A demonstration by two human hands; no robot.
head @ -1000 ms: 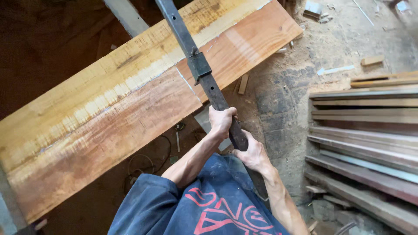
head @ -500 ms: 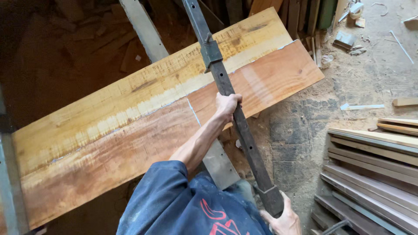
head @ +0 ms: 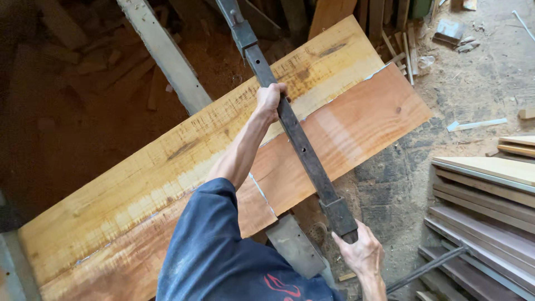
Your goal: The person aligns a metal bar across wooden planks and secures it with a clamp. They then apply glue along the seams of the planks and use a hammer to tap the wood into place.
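Where the view begins, at the bottom edge, the right hand (head: 363, 253) is closed around the near end of a long dark metal bar clamp (head: 301, 147), its fingers wrapped just below the clamp's blocky lower jaw. Beside it a blue sleeve (head: 214, 251) fills the lower middle, hiding part of the wide reddish wooden board (head: 345, 131) beneath. Under the board's near edge a grey metal bracket (head: 294, 245) pokes out, partly covered by the sleeve. Farther up, the left hand (head: 269, 100) grips the bar at mid-length, fingers curled fully round it, the arm stretched across the board. The clamp runs diagonally over the board, from the near right to the far left, and its top end is cut off by the picture's upper edge. To the right lies a stack of planks (head: 485, 212) on the sawdust-strewn floor (head: 473, 83). Beyond the board a pale beam (head: 167, 56) leans into a dim pit, where offcuts are hard to make out.
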